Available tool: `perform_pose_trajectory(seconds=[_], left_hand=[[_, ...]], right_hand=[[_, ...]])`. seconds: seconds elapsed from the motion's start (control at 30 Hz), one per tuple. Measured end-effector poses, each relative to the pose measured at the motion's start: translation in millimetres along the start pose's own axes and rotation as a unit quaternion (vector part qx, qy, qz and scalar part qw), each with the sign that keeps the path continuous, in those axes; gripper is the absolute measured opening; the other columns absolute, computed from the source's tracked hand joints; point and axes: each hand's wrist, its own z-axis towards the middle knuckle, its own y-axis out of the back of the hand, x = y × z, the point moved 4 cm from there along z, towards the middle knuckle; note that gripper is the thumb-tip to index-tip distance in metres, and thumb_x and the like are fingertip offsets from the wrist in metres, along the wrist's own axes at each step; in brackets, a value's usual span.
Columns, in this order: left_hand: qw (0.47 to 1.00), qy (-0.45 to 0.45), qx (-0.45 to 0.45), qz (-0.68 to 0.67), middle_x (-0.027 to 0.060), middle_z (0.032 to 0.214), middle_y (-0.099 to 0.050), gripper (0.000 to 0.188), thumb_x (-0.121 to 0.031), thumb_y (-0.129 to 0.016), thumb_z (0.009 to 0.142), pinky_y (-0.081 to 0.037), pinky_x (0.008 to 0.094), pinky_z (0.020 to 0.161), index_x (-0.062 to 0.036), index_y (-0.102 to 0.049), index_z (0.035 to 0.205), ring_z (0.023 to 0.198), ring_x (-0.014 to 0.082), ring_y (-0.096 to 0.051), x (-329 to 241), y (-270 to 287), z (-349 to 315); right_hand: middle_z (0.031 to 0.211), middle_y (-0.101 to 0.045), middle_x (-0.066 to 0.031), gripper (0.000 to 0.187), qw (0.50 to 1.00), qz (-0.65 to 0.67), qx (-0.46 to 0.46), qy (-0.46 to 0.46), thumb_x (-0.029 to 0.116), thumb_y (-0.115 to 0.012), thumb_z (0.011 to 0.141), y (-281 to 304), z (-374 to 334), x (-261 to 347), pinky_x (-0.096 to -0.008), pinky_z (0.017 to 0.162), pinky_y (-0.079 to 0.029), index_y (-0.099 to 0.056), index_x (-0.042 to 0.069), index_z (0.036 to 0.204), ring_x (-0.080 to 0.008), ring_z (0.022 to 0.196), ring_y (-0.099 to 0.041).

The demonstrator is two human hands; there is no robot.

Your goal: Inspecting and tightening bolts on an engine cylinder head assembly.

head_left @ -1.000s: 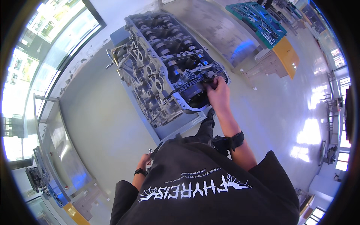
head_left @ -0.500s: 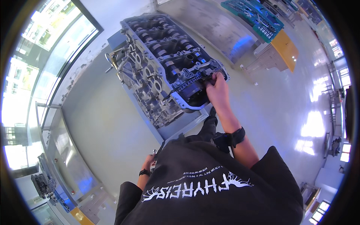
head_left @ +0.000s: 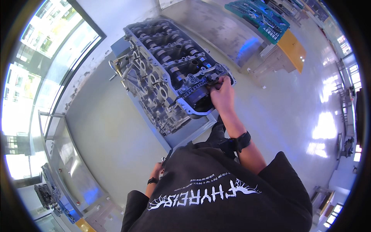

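Note:
A large engine [head_left: 152,91] with an exposed cylinder head stands in front of me. Its camshafts [head_left: 167,58] lie bare in two rows, and a timing chain [head_left: 189,94] runs round the sprockets at the near end. My right hand [head_left: 223,96] reaches into that end beside the chain, fingers bent and pressed together; whatever they grip is hidden. Low beside my body, my left hand [head_left: 157,169] is closed, partly covered by my shirt. A small shiny metal tip [head_left: 163,159] sticks up from it; the rest of that object cannot be seen.
Beneath the engine is a grey stand [head_left: 189,133]. At the far right, a green tool case [head_left: 259,19] with sockets lies open on a bench beside a yellow panel [head_left: 292,52]. A metal-framed bench [head_left: 63,147] stands at left, near tall windows [head_left: 50,58].
My right hand has shifted slightly left and down at the chain end, its fingers tucked further in. The left hand sits a little lower and further right. The view has moved slightly.

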Motion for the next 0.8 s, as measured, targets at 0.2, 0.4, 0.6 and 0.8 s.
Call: perform_pose_trajectory(seconds=[0.2, 0.4, 0.6, 0.8], left_hand=[[1.000, -0.016, -0.007, 0.021, 0.0070, 0.057, -0.052, 0.045, -0.040, -0.046, 0.096, -0.043, 0.0353, 0.040, 0.0006, -0.059, 0.081, 0.046, 0.0192, -0.055, 22, -1, 17], [0.996, -0.039, -0.022, 0.072, 0.0069, 0.056, -0.052, 0.045, -0.041, -0.046, 0.096, -0.042, 0.0346, 0.039, -0.0001, -0.059, 0.080, 0.045, 0.0190, -0.054, 50, 1, 35], [1.000, -0.017, -0.006, 0.017, 0.0066, 0.055, -0.052, 0.045, -0.041, -0.046, 0.096, -0.041, 0.0336, 0.039, -0.0010, -0.060, 0.080, 0.043, 0.0187, -0.053, 21, -1, 13], [0.999, -0.036, -0.008, 0.002, 0.0063, 0.054, -0.052, 0.046, -0.042, -0.046, 0.096, -0.040, 0.0328, 0.038, -0.0018, -0.060, 0.079, 0.042, 0.0186, -0.052, -15, -2, -8]], right_hand=[[0.079, -0.066, -0.0141, 0.033, 0.999, -0.019, 0.015, 0.027, 0.005, -0.066, 0.071, 3, 0, -1, -0.0332, 0.071, -0.047, -0.041, 0.004, 0.092, -0.0251, 0.075, -0.064], [0.077, -0.063, -0.0166, 0.030, 1.000, 0.000, 0.007, 0.001, 0.004, -0.062, 0.072, 0, 1, 4, -0.0372, 0.070, -0.047, -0.042, 0.004, 0.094, -0.0323, 0.075, -0.063], [0.077, -0.065, -0.0154, 0.028, 0.998, -0.047, 0.008, 0.043, 0.005, -0.061, 0.074, -1, 0, -2, -0.0356, 0.071, -0.048, -0.043, 0.004, 0.096, -0.0318, 0.074, -0.064], [0.077, -0.065, -0.0155, 0.027, 0.999, -0.023, 0.006, 0.049, 0.005, -0.062, 0.074, 2, -2, 5, -0.0370, 0.071, -0.047, -0.043, 0.004, 0.094, -0.0324, 0.074, -0.064]])
